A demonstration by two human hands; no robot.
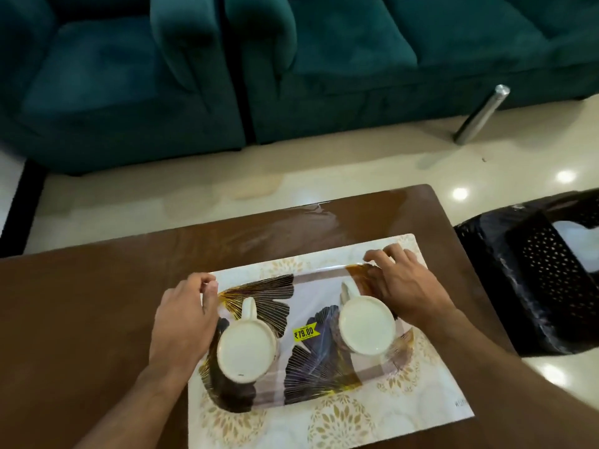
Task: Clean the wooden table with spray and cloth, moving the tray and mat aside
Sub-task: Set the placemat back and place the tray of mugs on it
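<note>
A leaf-patterned tray (311, 354) with a yellow price sticker lies on a white and gold mat (340, 419) on the brown wooden table (97, 306). Two white cups stand upside down on the tray, one at the left (246, 350) and one at the right (366, 324). My left hand (183, 322) grips the tray's left edge. My right hand (408, 286) grips its far right corner, fingers curled over the rim. No spray or cloth is in view.
A black perforated plastic chair (544, 280) stands right of the table. Teal sofas (129, 85) line the far side across a strip of cream floor. A chrome leg (479, 115) slants on the floor near the right sofa.
</note>
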